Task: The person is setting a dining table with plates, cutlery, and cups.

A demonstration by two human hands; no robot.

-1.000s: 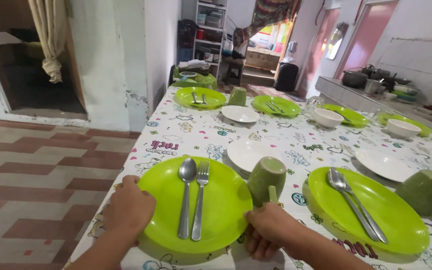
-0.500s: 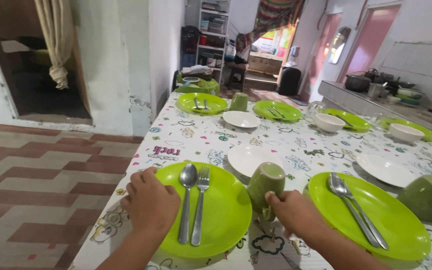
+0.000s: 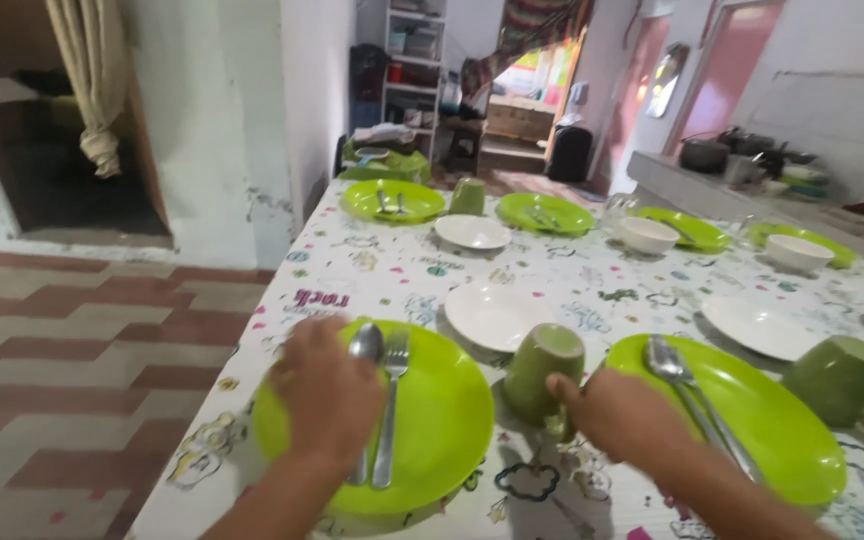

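Note:
A lime-green plate [image 3: 432, 420] lies at the table's near edge with a spoon [image 3: 365, 343] and fork [image 3: 392, 400] on it. My left hand [image 3: 327, 395] rests over the plate's left part, covering the spoon's handle. Just right of the plate stands an olive-green mug [image 3: 542, 372]. My right hand [image 3: 622, 415] touches the mug near its handle; its grip is blurred. A small white plate [image 3: 492, 312] sits behind the mug.
A second lime-green plate [image 3: 782, 440] with cutlery lies to the right, beside another green mug [image 3: 837, 378]. More green plates, white plates and white bowls [image 3: 647, 235] run along the patterned tablecloth [image 3: 372, 270]. A tiled floor [image 3: 72, 350] lies to the left.
My left hand has moved from the plate's left rim onto the plate, over the spoon. My right hand has shifted right and up to the mug's handle.

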